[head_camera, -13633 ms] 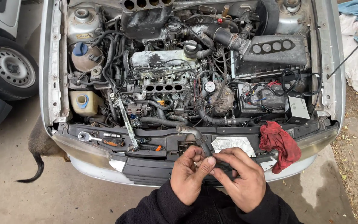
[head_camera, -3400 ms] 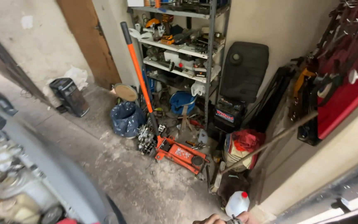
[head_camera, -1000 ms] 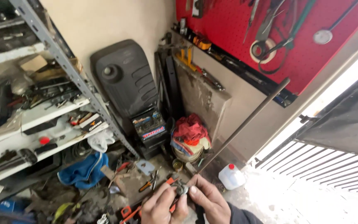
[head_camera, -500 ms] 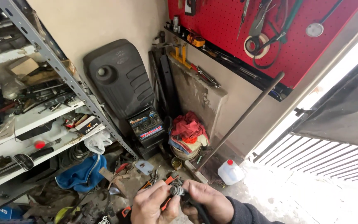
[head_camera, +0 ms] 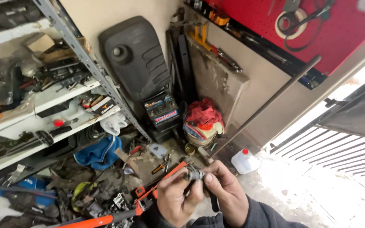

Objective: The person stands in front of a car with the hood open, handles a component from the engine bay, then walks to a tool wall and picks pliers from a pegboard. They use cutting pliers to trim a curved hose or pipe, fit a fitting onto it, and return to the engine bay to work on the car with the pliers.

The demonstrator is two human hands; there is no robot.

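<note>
At the bottom middle of the head view, my left hand (head_camera: 177, 198) and my right hand (head_camera: 225, 192) are together on a small grey metal part (head_camera: 195, 174) with a dark hose or cable hanging from it. Fingertips of both hands pinch the part from either side. Below my hands lies an orange floor jack (head_camera: 148, 198) with its long orange handle running to the lower left.
A metal shelf rack (head_camera: 43, 101) full of tools stands at left. A black plastic cover (head_camera: 138, 57), a car battery (head_camera: 161, 110), a bucket of red rags (head_camera: 203, 120), a white jug (head_camera: 245, 161), a leaning metal rod (head_camera: 267, 105) and a red pegboard (head_camera: 300, 29) fill the corner.
The view has turned from the car's engine bay to the garage corner. Over the last second my hands stayed on the small part and the view shifted slightly.
</note>
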